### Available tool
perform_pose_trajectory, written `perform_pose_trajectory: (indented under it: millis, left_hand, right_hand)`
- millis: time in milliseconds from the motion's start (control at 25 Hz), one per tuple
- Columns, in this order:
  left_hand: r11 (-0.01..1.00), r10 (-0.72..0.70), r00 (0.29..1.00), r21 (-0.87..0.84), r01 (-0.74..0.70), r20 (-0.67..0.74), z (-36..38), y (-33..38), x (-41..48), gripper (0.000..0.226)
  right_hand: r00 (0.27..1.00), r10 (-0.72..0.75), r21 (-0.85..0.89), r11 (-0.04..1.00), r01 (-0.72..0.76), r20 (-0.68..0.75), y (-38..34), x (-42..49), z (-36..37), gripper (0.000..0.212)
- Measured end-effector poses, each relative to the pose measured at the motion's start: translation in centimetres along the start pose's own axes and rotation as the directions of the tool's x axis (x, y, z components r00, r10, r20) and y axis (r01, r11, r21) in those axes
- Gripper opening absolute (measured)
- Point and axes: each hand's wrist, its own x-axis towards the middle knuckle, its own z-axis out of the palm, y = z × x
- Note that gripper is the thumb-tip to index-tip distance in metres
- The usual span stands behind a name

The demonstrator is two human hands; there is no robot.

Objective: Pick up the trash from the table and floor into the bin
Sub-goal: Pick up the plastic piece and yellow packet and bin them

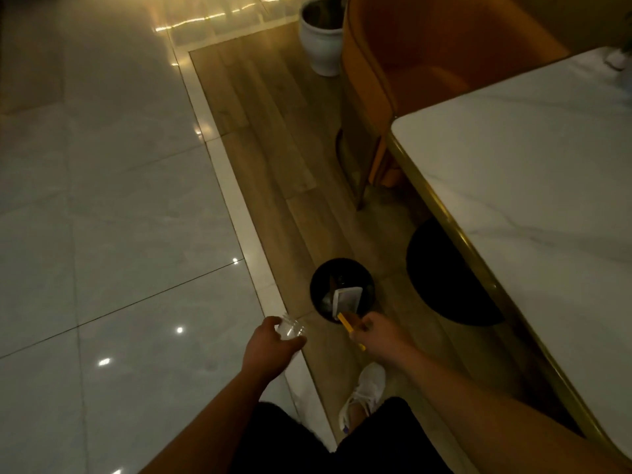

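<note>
A small round black bin stands on the wooden floor strip, left of the table. A white box-like item and some dark trash lie inside it. My left hand grips a clear plastic cup, held just left of the bin's near rim. My right hand holds a thin yellow piece whose tip reaches over the bin's near edge.
A white marble table with a gold rim fills the right side, with its dark round base beneath. An orange chair and a white planter stand farther back. Glossy tiles lie to the left. My white shoe is below.
</note>
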Motion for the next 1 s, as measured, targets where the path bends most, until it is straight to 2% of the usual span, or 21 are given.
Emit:
perform_pose_trajectory:
  millis: [320, 560, 640, 760, 880, 1000]
  left_hand:
    - [0.991, -0.031, 0.998, 0.131, 0.022, 0.062, 6.9, 4.1, 11.9, 0.071]
    - [0.975, -0.026, 0.985, 0.221, -0.013, 0.172, 13.1, 3.8, 23.7, 0.071]
    - [0.974, -0.032, 0.985, 0.228, -0.007, 0.168, 14.4, 3.4, 26.1, 0.074]
    - [0.956, -0.014, 0.975, 0.290, -0.052, 0.222, 15.3, 2.8, 27.6, 0.067]
    - [0.942, -0.048, 0.965, 0.334, -0.042, 0.258, 14.5, 2.7, 27.2, 0.061]
    - [0.938, -0.036, 0.966, 0.342, -0.055, 0.254, 12.3, 4.2, 25.6, 0.054]
  right_hand:
    - [0.990, 0.139, 0.083, 0.987, -0.136, -0.036, 2.5, 10.4, -2.9, 0.034]
    - [0.979, 0.192, 0.154, 0.971, -0.181, -0.061, 3.3, 20.1, 0.0, 0.029]
    - [0.977, 0.203, 0.189, 0.964, -0.188, -0.064, 3.7, 22.4, 1.3, 0.038]
    - [0.964, 0.266, 0.198, 0.946, -0.258, -0.017, 4.4, 23.5, 2.8, 0.053]
    - [0.957, 0.286, 0.165, 0.943, -0.290, 0.052, 4.8, 22.8, 2.9, 0.051]
    - [0.956, 0.288, 0.188, 0.938, -0.292, 0.048, 3.8, 21.2, 1.3, 0.050]
